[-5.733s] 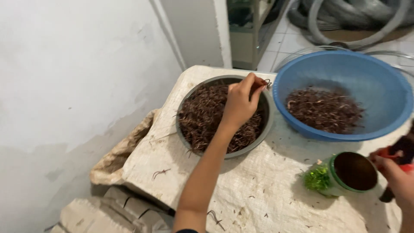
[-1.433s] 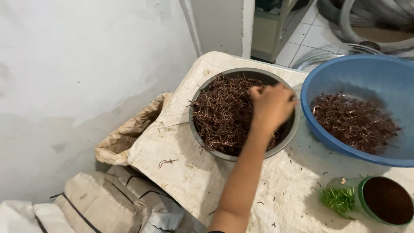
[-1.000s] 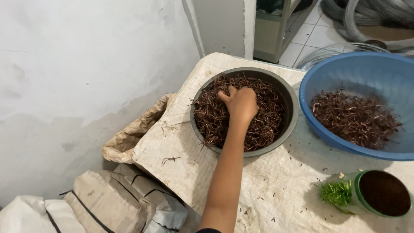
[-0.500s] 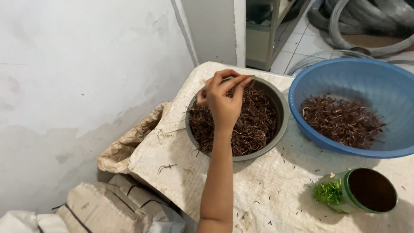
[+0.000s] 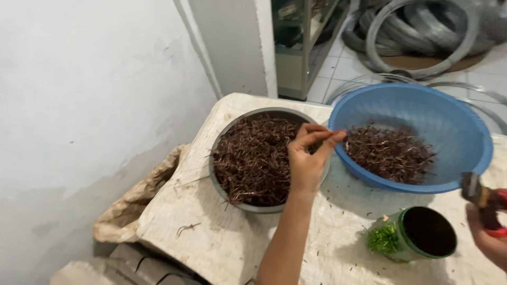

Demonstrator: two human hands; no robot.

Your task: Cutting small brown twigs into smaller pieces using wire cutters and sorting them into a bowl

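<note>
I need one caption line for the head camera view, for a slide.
Left hand pinches thin brown strands above a metal bowl, beside a blue basin; right hand grips a red-handled tool.

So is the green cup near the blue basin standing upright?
No, the green cup lies tipped on its side on the table, its dark opening facing sideways, just in front of the blue basin.

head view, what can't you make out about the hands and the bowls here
- Right hand: cut off by the right edge; its red-handled tool shows only partly, kind unclear.
- Left hand: fingertips pinched over the metal bowl, anything held is too small to tell.
- Blue basin: near wall hides part of its brown strands.
- Green can: inside too dark.
</note>
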